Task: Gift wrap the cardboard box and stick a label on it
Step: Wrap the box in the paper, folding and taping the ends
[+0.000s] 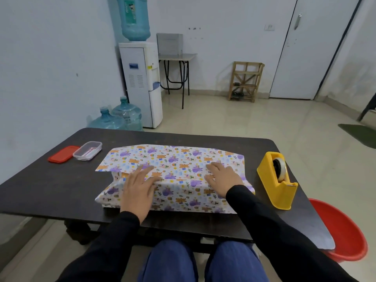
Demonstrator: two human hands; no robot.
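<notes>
Patterned wrapping paper (179, 159) with purple and orange animals is folded over the cardboard box, which is almost wholly hidden beneath it at the middle of the dark table (50, 186). My left hand (138, 188) lies flat on the paper at the box's near left edge, fingers straight and pressing down. My right hand (221, 178) presses flat on the paper at the near right. Paper flaps stick out loose at both ends. A clear plastic container (87, 151) at the back left holds something white and red, possibly labels.
A yellow tape dispenser (277, 180) stands on the table to the right of the box. A red lid (63, 154) lies beside the clear container. A red tub (341, 231) sits off the table's right edge. Water jugs and a dispenser stand behind the table.
</notes>
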